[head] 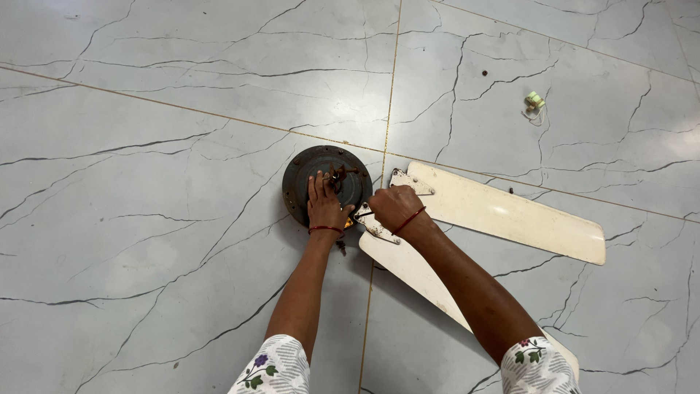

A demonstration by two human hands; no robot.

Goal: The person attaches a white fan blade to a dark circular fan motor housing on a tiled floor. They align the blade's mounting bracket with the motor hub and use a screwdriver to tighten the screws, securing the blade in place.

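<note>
Resting flat on a round dark metal fan motor housing (326,184), left hand (324,204) with fingers spread, right hand (394,208) closed around a small dark tool at the housing's edge, two cream fan blades (510,213) beside it, all on grey veined marble floor (146,219), small green object (534,101) well apart.

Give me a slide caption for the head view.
Left hand steadies a round fan motor while right hand works beside cream blades.
</note>
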